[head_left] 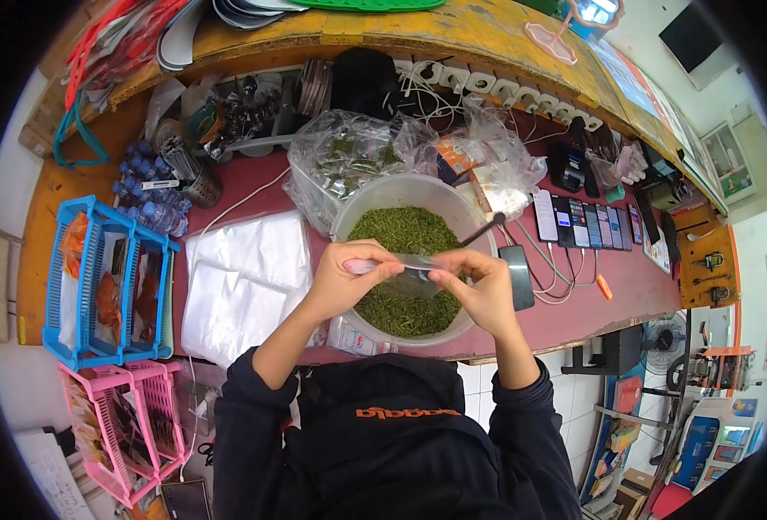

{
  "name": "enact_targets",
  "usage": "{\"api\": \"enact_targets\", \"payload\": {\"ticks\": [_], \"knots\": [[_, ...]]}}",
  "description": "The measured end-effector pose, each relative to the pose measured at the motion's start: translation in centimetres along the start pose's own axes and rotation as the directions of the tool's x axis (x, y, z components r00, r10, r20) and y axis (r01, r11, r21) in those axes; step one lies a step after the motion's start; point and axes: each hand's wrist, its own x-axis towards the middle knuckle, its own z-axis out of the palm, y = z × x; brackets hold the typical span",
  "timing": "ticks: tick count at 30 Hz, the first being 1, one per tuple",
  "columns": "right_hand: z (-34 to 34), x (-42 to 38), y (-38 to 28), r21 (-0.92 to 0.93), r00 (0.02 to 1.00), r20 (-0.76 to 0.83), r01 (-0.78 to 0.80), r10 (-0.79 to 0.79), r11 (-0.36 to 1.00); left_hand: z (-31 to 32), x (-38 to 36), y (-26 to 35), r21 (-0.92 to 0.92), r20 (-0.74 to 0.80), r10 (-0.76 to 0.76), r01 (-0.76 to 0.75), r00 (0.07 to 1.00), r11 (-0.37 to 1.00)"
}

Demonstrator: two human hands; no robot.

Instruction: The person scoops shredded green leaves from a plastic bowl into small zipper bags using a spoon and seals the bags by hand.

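Note:
A large pale round tub (346,212) filled with chopped green leaves (405,227) stands at the table's front edge. Above its middle, both hands hold a small clear plastic bag (411,276) by its top edge. My left hand (353,276) pinches the bag's left end, together with something whitish. My right hand (479,282) pinches the right end between thumb and fingers. The lower part of the bag hangs over the leaves; whether anything is inside it I cannot tell. Flat clear plastic bags (240,295) lie stacked left of the tub.
Blue baskets (106,286) and small water bottles (154,195) are at the left. Behind the tub lies a big clear bag of greens (344,156). Right of it are a black-handled item (517,277), several phones (591,225) and cables. A pink basket (128,425) is lower left.

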Motion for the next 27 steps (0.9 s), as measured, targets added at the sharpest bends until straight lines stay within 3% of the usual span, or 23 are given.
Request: {"api": "enact_targets", "payload": {"ticks": [3,5,9,12,13,15,17,19,21,23,24,27], "knots": [[0.1,-0.4,0.4,0.087,0.999,0.012,-0.038,0.037,0.996,0.7,-0.3,0.1,-0.069,-0.098,-0.004,-0.003,0.995,0.998],[0.2,-0.6,1.0,0.11,1.0,0.003,0.022,-0.023,0.994,1.1,-0.7,0.4,-0.091,-0.128,-0.018,0.007,0.992,0.996],[1.5,-0.6,0.7,-0.016,0.983,-0.05,0.174,-0.175,0.985,2.1,-0.7,1.4,0.006,-0.109,0.064,-0.064,0.992,0.998],[1.9,-1.0,-0.6,-0.134,0.957,-0.059,0.274,-0.283,0.952,3.1,-0.8,1.8,0.094,-0.148,0.248,-0.236,0.957,0.967],[2.0,-1.2,-0.9,-0.199,0.941,-0.058,0.317,-0.334,0.927,2.8,-0.9,2.3,0.096,-0.15,0.247,-0.235,0.957,0.967],[0.8,-2.1,-0.7,-0.133,0.953,-0.079,0.282,-0.294,0.95,2.0,-1.0,3.1,0.188,-0.131,0.285,-0.258,0.949,0.947],[-0.9,-3.2,0.0,0.064,0.967,-0.187,0.19,-0.175,0.98,-0.3,-0.4,2.2,0.068,-0.276,0.188,-0.176,0.942,0.982],[-3.0,-3.1,0.0,0.162,0.935,-0.33,0.193,-0.131,0.968,-4.6,2.3,0.8,0.068,-0.53,0.155,-0.14,0.834,0.988],[-2.3,-2.7,-0.1,0.182,0.943,-0.317,0.17,-0.106,0.968,-6.4,6.0,1.4,0.234,-0.575,0.214,-0.092,0.79,0.968],[-1.4,-2.4,-0.2,0.202,0.948,-0.306,0.157,-0.09,0.967,-7.8,9.3,0.4,0.296,-0.584,0.243,-0.075,0.774,0.952],[-0.9,-2.2,0.1,0.096,0.958,-0.254,0.159,-0.131,0.983,-7.7,9.4,0.3,0.3,-0.583,0.251,-0.082,0.773,0.95],[-0.2,-1.2,0.9,-0.072,0.959,-0.196,0.195,-0.206,0.978,-5.9,9.0,-0.5,0.141,-0.394,0.053,0.004,0.918,0.99]]}}
